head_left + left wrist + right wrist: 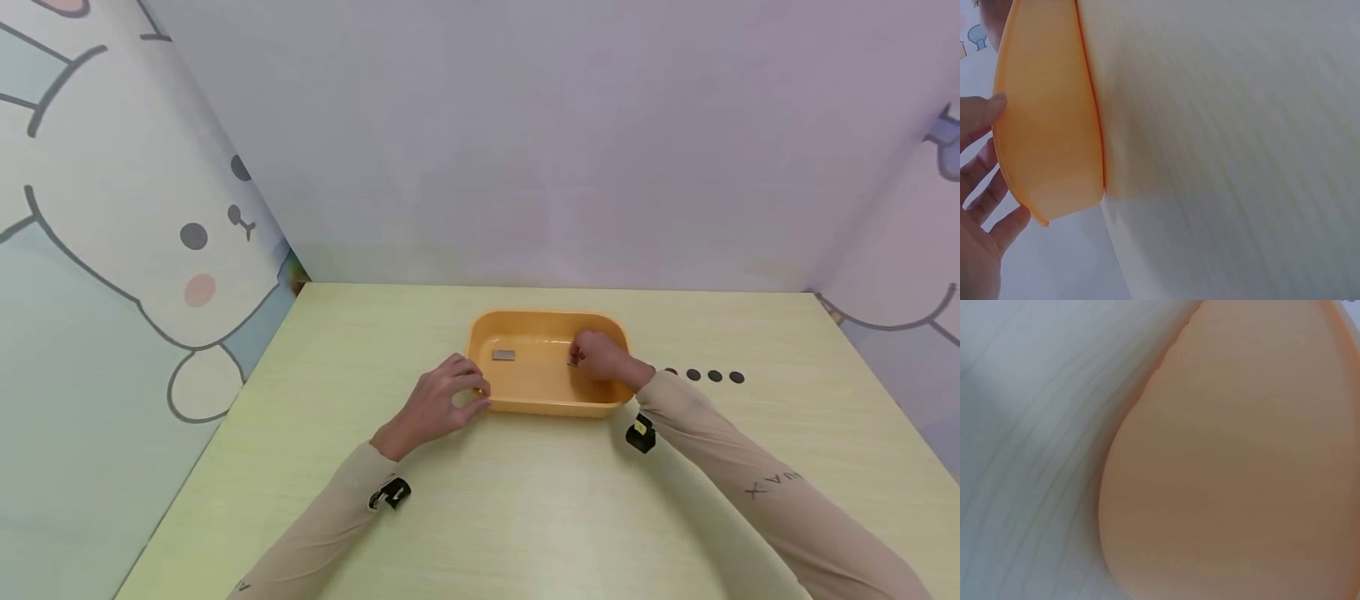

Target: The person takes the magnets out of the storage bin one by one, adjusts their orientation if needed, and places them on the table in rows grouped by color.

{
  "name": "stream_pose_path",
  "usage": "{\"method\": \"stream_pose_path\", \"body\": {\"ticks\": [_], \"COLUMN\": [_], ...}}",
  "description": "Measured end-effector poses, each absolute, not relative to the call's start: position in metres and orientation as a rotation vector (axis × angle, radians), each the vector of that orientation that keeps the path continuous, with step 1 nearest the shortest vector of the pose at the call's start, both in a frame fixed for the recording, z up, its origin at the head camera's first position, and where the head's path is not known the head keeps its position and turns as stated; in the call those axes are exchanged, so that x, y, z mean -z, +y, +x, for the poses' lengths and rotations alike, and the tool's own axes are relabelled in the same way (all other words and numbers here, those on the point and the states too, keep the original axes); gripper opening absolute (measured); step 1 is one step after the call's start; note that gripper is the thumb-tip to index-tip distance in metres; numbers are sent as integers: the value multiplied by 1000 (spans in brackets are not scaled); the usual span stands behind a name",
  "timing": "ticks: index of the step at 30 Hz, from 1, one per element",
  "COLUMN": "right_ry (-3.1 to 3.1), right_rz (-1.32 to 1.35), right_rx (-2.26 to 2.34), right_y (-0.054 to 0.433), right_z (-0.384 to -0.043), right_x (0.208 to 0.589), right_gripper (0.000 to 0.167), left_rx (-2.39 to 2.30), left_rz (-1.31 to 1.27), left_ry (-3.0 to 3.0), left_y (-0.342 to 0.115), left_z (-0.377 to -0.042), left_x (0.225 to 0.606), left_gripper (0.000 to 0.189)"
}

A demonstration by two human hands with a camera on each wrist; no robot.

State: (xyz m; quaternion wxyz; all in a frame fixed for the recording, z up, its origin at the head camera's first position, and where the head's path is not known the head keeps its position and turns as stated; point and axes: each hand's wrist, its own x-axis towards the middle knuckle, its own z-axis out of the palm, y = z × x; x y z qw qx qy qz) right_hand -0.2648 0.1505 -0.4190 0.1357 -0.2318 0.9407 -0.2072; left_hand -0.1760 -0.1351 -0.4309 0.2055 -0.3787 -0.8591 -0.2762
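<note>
With the left hand [435, 400], grips the near left corner of an orange tray [551, 409] between curved thumb and fingers; with the right hand [600, 357], bent-fingered, reaches inside to a small grey strip [572, 362], too hidden to tell whether pinched. Shows a second grey strip [503, 355] in the tray between both hands, and dark discs [693, 375] in a row right of the right hand on the pale worktop [525, 492]. Wears a black device [641, 433] at each wrist.

A booth-like work space, home or studio unclear: plain pale wall [525, 167] behind the table [480, 500], cartoon-animal panel [112, 375] left of it, cartoon-printed sheet [892, 250] right of it.
</note>
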Motion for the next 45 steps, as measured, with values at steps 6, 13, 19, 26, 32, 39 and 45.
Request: {"method": "stream_pose_path", "body": {"ticks": [6, 13, 19, 26, 32, 39, 45], "right_ry": [2711, 2687, 2670, 2680, 2687, 2708, 2624], "right_rz": [-642, -660, -648, -682, -704, -695, -700], "right_rx": [583, 597, 603, 597, 621, 669, 646], "right_y": [148, 149, 150, 150, 151, 152, 151], "right_z": [-264, -263, -264, -262, -261, -262, -263], "right_x": [418, 415, 418, 418, 417, 417, 415], "right_gripper": [7, 7, 9, 11, 7, 4, 6], "left_rx": [768, 779, 781, 786, 785, 784, 771], "left_rz": [-1053, -1051, -1042, -1043, -1042, -1042, -1041], "left_ry": [-2397, -2403, -2425, -2422, -2417, -2424, -2427], "left_y": [-136, -135, -135, -135, -135, -135, -135], "left_z": [-176, -176, -175, -175, -174, -174, -175], "left_x": [432, 432, 430, 430, 431, 430, 430], "left_gripper": [12, 12, 11, 12, 12, 13, 13]}}
